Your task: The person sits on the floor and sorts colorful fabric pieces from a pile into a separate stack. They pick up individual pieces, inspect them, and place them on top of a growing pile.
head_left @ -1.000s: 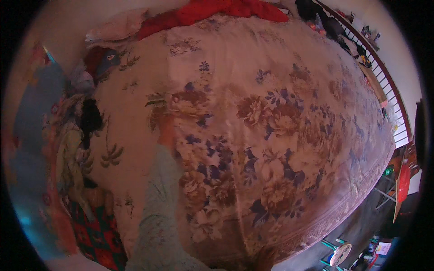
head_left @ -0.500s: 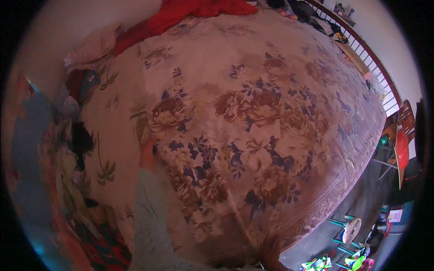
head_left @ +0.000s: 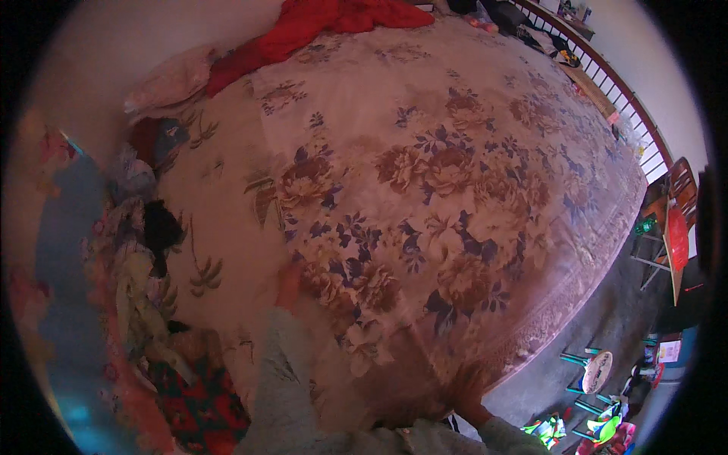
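A large pinkish floral sheet [head_left: 455,250] with brown blooms and dark leaves is spread over the bed, creased in places. Along its left edge a paler cover with palm-tree figures [head_left: 205,277] shows. My left hand [head_left: 288,285], below a pale grey sleeve, is at that left edge of the sheet; its fingers are blurred. My right hand [head_left: 472,402] lies low, against the shadowed near part of the sheet by the bed's edge. Its fingers blend into the dim cloth, so their grip cannot be made out.
A red blanket [head_left: 326,30] and a pale pink pillow [head_left: 171,80] lie at the far end. Rumpled clothes [head_left: 140,296] and a red-green checked cloth [head_left: 197,402] line the left side. A railing [head_left: 607,76] borders the far right; a round stool [head_left: 597,371] and red folding table [head_left: 676,243] stand on the floor.
My left hand has come nearer to me along the sheet's left edge. More of my right hand and sleeve shows. The whole view has shifted slightly.
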The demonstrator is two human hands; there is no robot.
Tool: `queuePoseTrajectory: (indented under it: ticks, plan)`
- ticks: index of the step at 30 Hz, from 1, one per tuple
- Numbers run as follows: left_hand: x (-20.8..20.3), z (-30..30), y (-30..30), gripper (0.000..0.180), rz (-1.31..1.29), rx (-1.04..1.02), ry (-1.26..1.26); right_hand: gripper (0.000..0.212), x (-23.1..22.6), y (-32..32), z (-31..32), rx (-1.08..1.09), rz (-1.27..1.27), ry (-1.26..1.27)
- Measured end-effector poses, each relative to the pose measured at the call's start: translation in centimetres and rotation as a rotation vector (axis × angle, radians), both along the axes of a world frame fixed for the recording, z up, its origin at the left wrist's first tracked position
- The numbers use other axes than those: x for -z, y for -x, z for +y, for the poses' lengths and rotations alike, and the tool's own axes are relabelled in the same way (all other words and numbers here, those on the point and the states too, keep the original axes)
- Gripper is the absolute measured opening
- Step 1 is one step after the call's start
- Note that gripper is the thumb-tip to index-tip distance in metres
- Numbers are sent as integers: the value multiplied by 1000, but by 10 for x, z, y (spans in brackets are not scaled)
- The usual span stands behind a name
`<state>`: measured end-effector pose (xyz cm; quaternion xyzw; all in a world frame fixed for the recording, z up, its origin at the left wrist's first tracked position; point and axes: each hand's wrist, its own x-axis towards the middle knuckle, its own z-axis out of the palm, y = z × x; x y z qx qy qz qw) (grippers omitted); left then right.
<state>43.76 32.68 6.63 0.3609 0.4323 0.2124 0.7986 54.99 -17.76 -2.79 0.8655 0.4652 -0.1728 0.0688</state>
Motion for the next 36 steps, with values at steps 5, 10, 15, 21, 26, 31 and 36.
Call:
queuePoseTrajectory:
  ticks: [5, 10, 15, 21, 26, 31, 36]
  plan:
    - [54, -14, 53, 23, 81, 74, -2, 75, -32, -7, 40, 66, 198, 52]
    - [93, -50, 53, 26, 110, 313, 36, 78, 35, -4, -14, -61, -217, 31]
    - [61, -88, 68, 32, -158, 241, 57, 79, 16, -6, -11, -43, -177, -78]
    - [98, -122, 85, 42, 17, 263, -46, 71, 0, -12, 13, 74, -51, 21]
    - [143, -183, 121, 44, 101, 488, -437, 62, 59, -10, 7, 17, -366, -17]
    - [140, -208, 161, 35, 248, 649, -6, 53, 65, -13, 7, -56, -315, -49]
    - [117, -267, 149, 34, 343, 745, 41, 54, 76, -12, -17, -66, -393, -117]
